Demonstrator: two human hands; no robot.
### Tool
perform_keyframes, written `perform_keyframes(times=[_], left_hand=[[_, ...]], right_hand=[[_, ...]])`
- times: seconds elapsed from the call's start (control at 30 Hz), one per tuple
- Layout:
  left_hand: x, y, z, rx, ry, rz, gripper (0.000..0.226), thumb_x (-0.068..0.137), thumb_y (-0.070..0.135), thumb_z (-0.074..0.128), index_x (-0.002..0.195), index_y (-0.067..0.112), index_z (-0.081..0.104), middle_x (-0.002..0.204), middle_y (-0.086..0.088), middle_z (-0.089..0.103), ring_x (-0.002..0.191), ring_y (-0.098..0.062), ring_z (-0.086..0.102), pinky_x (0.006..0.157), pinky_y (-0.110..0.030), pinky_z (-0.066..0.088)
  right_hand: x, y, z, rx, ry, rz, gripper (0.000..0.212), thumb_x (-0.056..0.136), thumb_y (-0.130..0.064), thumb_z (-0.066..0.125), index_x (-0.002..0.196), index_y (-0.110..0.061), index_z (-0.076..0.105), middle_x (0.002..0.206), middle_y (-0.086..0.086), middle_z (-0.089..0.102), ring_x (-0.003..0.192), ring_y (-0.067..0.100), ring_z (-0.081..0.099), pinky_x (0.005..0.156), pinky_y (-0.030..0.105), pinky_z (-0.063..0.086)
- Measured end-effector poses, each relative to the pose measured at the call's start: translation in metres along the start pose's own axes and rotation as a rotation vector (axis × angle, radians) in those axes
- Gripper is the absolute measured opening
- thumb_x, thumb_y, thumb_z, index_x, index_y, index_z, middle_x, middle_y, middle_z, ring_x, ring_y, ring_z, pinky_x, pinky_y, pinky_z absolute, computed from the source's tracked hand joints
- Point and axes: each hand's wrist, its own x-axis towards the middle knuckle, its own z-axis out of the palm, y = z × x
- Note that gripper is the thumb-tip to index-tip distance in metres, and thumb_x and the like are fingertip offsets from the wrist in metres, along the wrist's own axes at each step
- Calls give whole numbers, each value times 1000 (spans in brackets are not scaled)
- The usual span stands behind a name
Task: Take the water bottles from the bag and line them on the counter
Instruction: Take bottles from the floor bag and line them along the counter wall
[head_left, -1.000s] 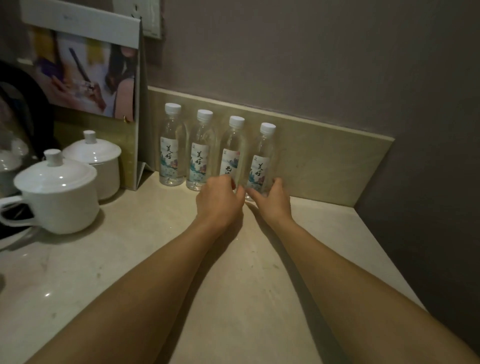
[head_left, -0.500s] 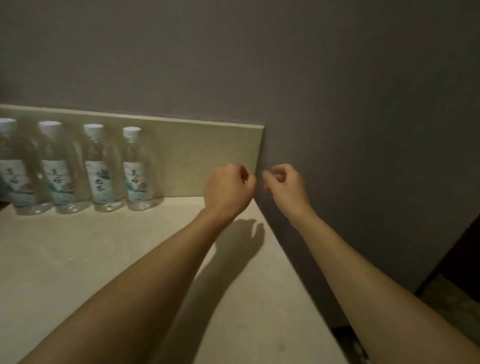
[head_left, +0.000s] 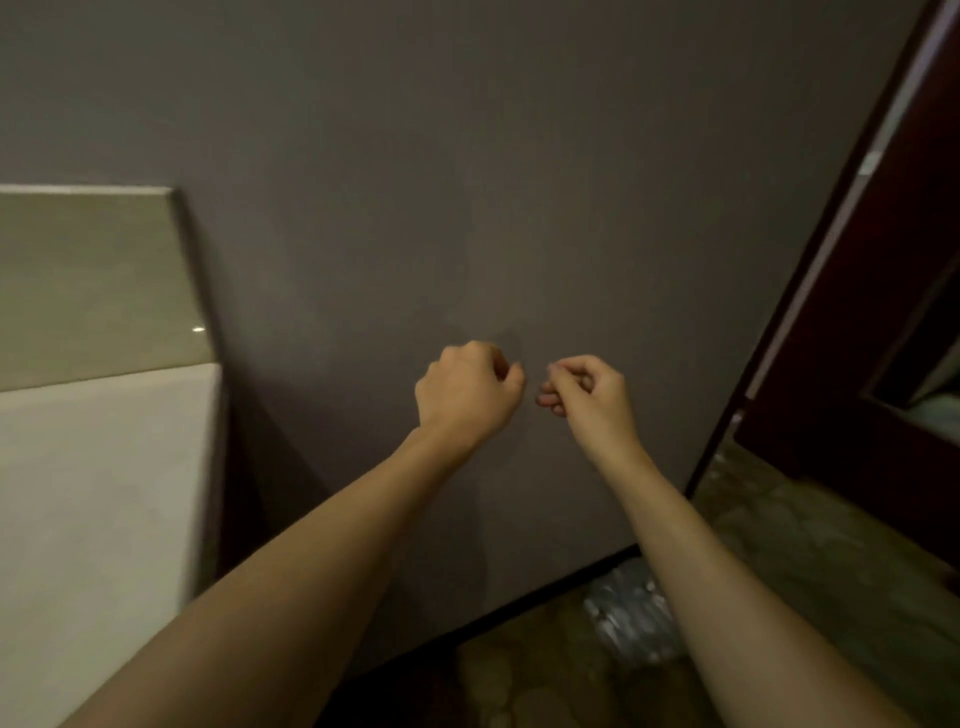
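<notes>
**Empty hands turn from counter toward bottles on the floor**

Both hands hang before a bare grey wall, the left hand (head_left: 467, 387) curled loosely shut on nothing, the right hand (head_left: 589, 389) with fingers bent and likewise empty. The counter (head_left: 98, 467) lies at far left. Low at right, a blurred clear bundle (head_left: 626, 613), seemingly the bottles in the bag, rests on the floor. Full bottles would likely be weighty and slick; a grip around the waist suits best.
</notes>
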Motion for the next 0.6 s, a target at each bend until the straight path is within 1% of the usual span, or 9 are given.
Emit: perform_keyframes(times=[0.07, 0.13, 0.27, 0.37, 0.43, 0.53, 0.57, 0.6], left_hand=[[-6, 23, 32, 4, -78, 3, 32, 89, 48, 55, 93, 21, 73, 98, -6, 71, 97, -33, 66, 72, -32, 43], [-10, 46, 64, 4, -157, 9, 33, 90, 47, 54, 92, 20, 73, 95, -6, 71, 94, -31, 66, 71, -30, 44], [-14, 79, 129, -18, -297, 15, 34, 90, 48, 54, 88, 19, 72, 90, -4, 70, 90, -30, 67, 73, -32, 51], [-13, 98, 182, -35, -411, -8, 35, 90, 49, 54, 86, 19, 72, 89, -4, 69, 91, -30, 66, 72, -32, 48], [-9, 108, 223, -52, -489, -23, 35, 90, 50, 54, 88, 20, 71, 92, -3, 70, 92, -29, 66, 74, -33, 51], [1, 116, 287, -83, -591, -56, 34, 91, 51, 53, 92, 22, 71, 97, -2, 70, 93, -27, 66, 77, -34, 53], [7, 118, 310, -94, -620, -78, 34, 91, 51, 53, 93, 22, 71, 98, -3, 70, 94, -26, 66, 76, -34, 53], [12, 119, 332, -105, -648, -105, 34, 92, 51, 53, 93, 22, 70, 99, -3, 70, 94, -26, 66, 75, -33, 52]], right_hand=[[1, 26, -36, -10, 34, 63, 19, 94, -10, 57, 77, -18, 57, 73, 8, 64, 57, 11, 63, 49, 10, 44], [4, 51, -71, -21, 75, 115, 19, 94, -11, 58, 77, -19, 57, 71, 5, 64, 54, 7, 64, 50, 13, 45], [13, 96, -128, -62, 139, 237, 18, 95, -15, 57, 78, -19, 56, 73, 6, 64, 62, 14, 64, 60, 23, 48], [23, 133, -167, -84, 176, 314, 15, 96, -13, 55, 81, -13, 57, 74, 9, 62, 61, 15, 61, 57, 20, 49], [36, 162, -193, -122, 193, 367, 15, 96, -13, 54, 82, -13, 57, 77, 10, 63, 63, 16, 61, 59, 21, 49], [61, 209, -229, -161, 211, 456, 10, 97, -10, 51, 91, -8, 58, 78, 10, 63, 62, 15, 61, 54, 18, 47], [71, 225, -240, -184, 211, 486, 10, 97, -9, 50, 92, -8, 58, 77, 8, 63, 61, 15, 61, 53, 18, 46], [81, 243, -250, -203, 207, 522, 13, 97, -7, 49, 88, -10, 58, 75, 6, 62, 61, 16, 60, 54, 20, 46]])
